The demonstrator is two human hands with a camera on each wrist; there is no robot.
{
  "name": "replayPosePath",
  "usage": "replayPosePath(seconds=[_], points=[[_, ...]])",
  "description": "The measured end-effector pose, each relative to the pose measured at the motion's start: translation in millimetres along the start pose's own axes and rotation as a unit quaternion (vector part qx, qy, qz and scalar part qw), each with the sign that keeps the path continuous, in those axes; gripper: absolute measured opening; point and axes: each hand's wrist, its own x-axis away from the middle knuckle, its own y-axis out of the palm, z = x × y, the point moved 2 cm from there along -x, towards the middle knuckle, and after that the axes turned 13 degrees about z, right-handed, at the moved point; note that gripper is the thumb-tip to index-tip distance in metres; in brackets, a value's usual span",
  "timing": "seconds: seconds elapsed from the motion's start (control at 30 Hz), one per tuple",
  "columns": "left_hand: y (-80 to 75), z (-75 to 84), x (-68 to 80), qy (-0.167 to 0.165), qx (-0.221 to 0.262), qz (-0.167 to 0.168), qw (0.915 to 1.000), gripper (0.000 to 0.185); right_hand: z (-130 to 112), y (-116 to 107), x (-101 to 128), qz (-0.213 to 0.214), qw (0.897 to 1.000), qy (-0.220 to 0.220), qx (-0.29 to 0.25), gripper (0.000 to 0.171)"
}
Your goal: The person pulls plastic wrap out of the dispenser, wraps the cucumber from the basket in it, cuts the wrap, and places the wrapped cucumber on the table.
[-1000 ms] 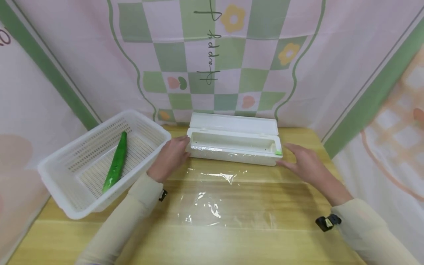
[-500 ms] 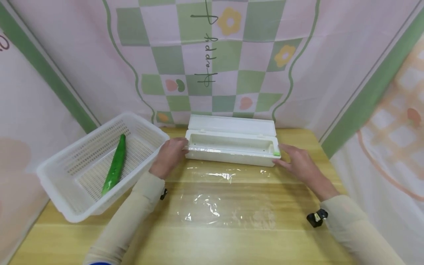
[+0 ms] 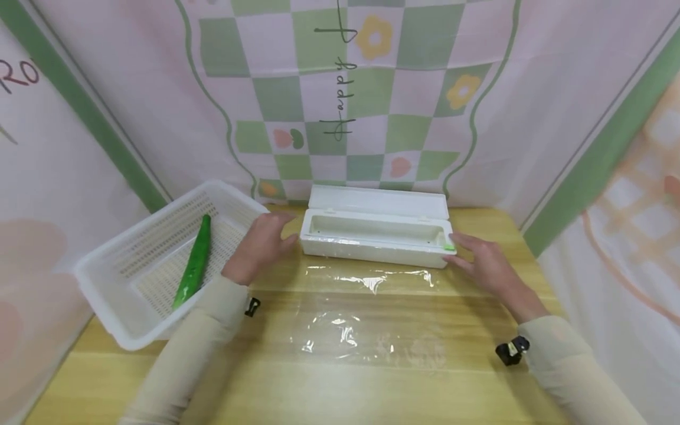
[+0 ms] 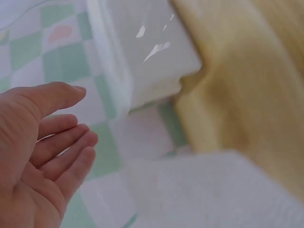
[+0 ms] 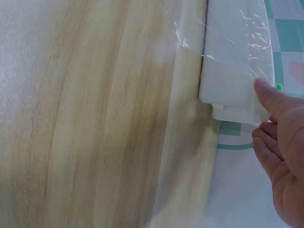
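A long white cling film dispenser box (image 3: 374,251) lies at the back of the table with its lid (image 3: 378,202) raised. From its front a sheet of clear cling film (image 3: 366,319) spreads over the wood. My left hand (image 3: 261,245) is off the box's left end, thumb and fingers apart; the left wrist view shows this hand (image 4: 52,137) holding nothing. At the other end, my right hand (image 3: 491,268) grips the box's corner beside a small green slider (image 3: 449,247). In the right wrist view its thumb (image 5: 270,95) rests on the front face, fingers partly hidden.
A white plastic basket (image 3: 114,254) stands at the left beside my left forearm, holding a long green cucumber (image 3: 193,262). Behind the table (image 3: 340,395) hangs a checked cloth (image 3: 366,88), close against the raised lid.
My left hand has let go of the box's left end and moved a little left, its fingers spreading. The right hand stays at the right end.
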Motion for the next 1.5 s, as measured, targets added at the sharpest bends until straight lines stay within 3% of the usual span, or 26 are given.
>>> replayPosePath(seconds=[0.2, 0.37, 0.63, 0.73, 0.87, 0.97, 1.23, 1.5], points=[[-36.6, -23.6, -4.6, -0.045, -0.028, -0.007, 0.9986, 0.050, 3.2, 0.9, 2.1, 0.010, 1.000, -0.007, 0.002, 0.055], [-61.8, -49.2, 0.9, -0.082, -0.054, -0.011, 0.9951, 0.048, 2.5, 0.7, 4.6, 0.004, 1.000, -0.005, 0.010, 0.054], [-92.5, -83.8, 12.6, -0.139, -0.105, -0.068, 0.9824, 0.053, -2.5, 2.1, 4.4, -0.002, 1.000, -0.010, 0.010, 0.054], [-101.1, -96.6, 16.3, -0.163, -0.120, -0.104, 0.9737, 0.056, -3.5, 2.9, 2.2, -0.010, 1.000, -0.004, 0.009, 0.055], [-110.3, -112.9, 22.1, -0.199, -0.107, -0.145, 0.9633, 0.038, -3.8, 3.4, -0.6, -0.016, 1.000, 0.003, 0.009, 0.055], [-114.0, -125.8, 26.2, -0.224, -0.084, -0.171, 0.9558, 0.052, -2.4, 2.9, -1.5, -0.015, 1.000, 0.005, 0.011, 0.056], [-114.5, -150.5, 44.4, -0.294, -0.075, -0.232, 0.9241, 0.048, 1.4, 0.3, -1.3, -0.011, 1.000, 0.008, 0.017, 0.056], [-105.3, -165.5, 65.7, -0.355, -0.006, -0.295, 0.8868, 0.053, -0.3, -0.5, -2.1, -0.022, 0.999, 0.018, 0.017, 0.056]])
